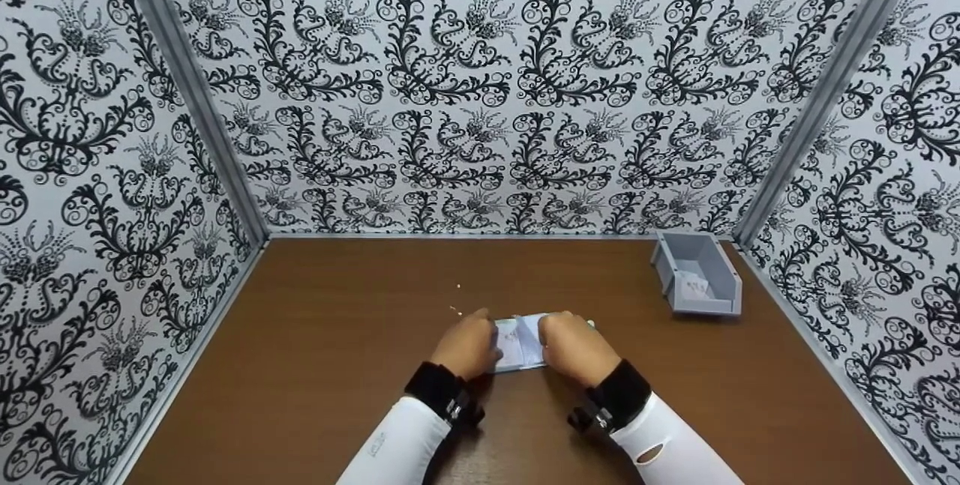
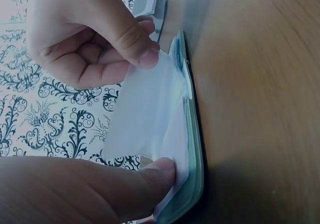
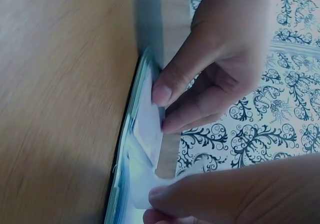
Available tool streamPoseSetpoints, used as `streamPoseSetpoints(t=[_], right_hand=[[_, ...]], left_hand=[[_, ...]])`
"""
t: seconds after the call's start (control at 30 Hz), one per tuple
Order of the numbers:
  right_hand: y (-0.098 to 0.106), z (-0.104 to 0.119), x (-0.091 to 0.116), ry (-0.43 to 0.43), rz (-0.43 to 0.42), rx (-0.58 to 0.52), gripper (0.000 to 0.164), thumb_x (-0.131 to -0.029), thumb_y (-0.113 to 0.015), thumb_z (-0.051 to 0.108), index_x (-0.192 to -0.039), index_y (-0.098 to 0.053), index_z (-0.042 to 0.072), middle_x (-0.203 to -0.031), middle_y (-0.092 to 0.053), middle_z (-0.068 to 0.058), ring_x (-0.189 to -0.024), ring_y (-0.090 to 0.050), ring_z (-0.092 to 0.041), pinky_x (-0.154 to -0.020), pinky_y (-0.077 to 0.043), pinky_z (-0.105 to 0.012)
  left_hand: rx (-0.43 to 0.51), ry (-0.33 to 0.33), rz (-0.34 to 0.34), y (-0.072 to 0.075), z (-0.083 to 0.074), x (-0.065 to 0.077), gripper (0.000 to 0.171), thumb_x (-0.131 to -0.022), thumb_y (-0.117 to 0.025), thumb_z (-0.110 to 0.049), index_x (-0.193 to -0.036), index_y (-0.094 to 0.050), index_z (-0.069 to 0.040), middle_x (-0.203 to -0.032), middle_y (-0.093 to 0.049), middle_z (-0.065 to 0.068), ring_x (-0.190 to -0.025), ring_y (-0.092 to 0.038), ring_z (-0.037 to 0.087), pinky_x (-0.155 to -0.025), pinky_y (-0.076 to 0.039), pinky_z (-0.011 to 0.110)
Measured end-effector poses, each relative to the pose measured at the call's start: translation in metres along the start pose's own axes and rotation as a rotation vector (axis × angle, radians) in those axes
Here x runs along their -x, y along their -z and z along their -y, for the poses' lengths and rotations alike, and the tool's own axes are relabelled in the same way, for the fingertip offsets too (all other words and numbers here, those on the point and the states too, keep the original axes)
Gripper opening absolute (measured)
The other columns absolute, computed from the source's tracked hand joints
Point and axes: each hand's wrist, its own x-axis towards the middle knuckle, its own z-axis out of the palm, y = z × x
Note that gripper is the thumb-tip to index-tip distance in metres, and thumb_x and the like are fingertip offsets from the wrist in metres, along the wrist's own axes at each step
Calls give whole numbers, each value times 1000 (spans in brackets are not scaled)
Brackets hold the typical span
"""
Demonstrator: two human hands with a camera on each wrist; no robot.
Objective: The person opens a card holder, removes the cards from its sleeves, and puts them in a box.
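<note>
A small card album [image 1: 511, 369] with pale green edges lies open on the table between the hands. On its left side my left hand [image 1: 466, 345] pinches a whitish card [image 3: 148, 131], the thumb on its face and a finger at its far edge. My right hand [image 1: 576, 346] pinches the edge of a translucent plastic sleeve [image 2: 142, 108] between thumb and fingers. The sleeve stands lifted from the album's pages in the left wrist view. Its lower part meets the card near the album's middle fold.
A grey plastic bin [image 1: 703, 306] stands at the table's back right, with a pale card [image 1: 694, 286] inside. Tiny light bits [image 1: 456, 311] lie beyond the left hand. Patterned walls [image 1: 480, 95] enclose the brown table [image 1: 337, 305] at the back and sides.
</note>
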Motion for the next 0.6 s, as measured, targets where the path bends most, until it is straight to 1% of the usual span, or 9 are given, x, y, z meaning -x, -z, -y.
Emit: streamPoseSetpoints(t=[0.07, 0.13, 0.2, 0.23, 0.3, 0.37, 0.43, 0.5, 0.6], right_hand=[[2, 0, 0, -61, 5, -47, 21, -80, -75, -8, -73, -66, 10, -69, -60, 2, -62, -47, -18, -55, -44, -38], [3, -2, 0, -96, 7, -75, 16, -79, -77, -8, -81, -68, 6, -73, -65, -2, -65, -51, -20, -59, -49, -41], [3, -3, 1, -123, 9, -85, 20, -80, -80, -7, -92, -69, 4, -80, -70, -7, -69, -56, -22, -65, -53, -43], [3, -4, 1, -131, 12, -87, 23, -80, -80, -7, -93, -67, 5, -80, -68, -7, -70, -56, -22, -65, -52, -42], [2, -6, 1, -137, 16, -94, 26, -78, -79, -9, -93, -64, 5, -78, -63, -5, -70, -54, -23, -64, -47, -40], [2, -7, 1, -145, 24, -95, 27, -78, -77, -10, -89, -60, 6, -76, -56, -2, -70, -50, -22, -62, -41, -37], [2, -9, 1, -148, 28, -96, 26, -77, -74, -12, -85, -58, 7, -75, -53, -1, -68, -49, -22, -61, -37, -36], [1, -10, 1, -152, 39, -91, 25, -77, -72, -12, -81, -58, 8, -74, -53, 1, -68, -48, -21, -61, -36, -35], [0, -13, 2, -165, 57, -86, 24, -77, -73, -13, -79, -61, 8, -73, -55, 1, -67, -49, -20, -60, -38, -34]], left_hand=[[-3, 11, 1, -1, 0, 0, 14, -90, -91, -15, -89, -80, -7, -106, -70, 5, -89, -73, 25, -86, -65, 44], [-10, 15, 2, -2, 0, -1, 14, -90, -91, -16, -92, -81, -7, -107, -70, 5, -89, -73, 25, -87, -65, 44], [-18, 16, 4, -2, 0, -1, 14, -91, -91, -16, -93, -82, -6, -106, -71, 5, -88, -73, 25, -87, -65, 44], [-19, 16, 6, -3, 0, -2, 15, -91, -91, -16, -93, -81, -6, -106, -71, 5, -88, -72, 24, -87, -65, 44], [-31, 14, 6, -3, 1, -2, 14, -91, -92, -17, -92, -82, -7, -105, -70, 4, -89, -72, 24, -87, -65, 44], [-40, 12, 3, -4, 1, -2, 14, -90, -92, -17, -91, -82, -8, -105, -70, 4, -90, -73, 24, -87, -65, 43], [-48, 11, 0, -4, 1, -2, 13, -89, -93, -17, -90, -82, -9, -106, -70, 4, -91, -73, 24, -86, -65, 42], [-51, 10, -2, -5, 1, -2, 13, -89, -93, -17, -90, -82, -9, -106, -71, 4, -93, -74, 25, -86, -66, 43], [-52, 10, 1, -5, 0, -3, 14, -89, -93, -18, -92, -83, -9, -108, -72, 5, -94, -76, 27, -86, -66, 45]])
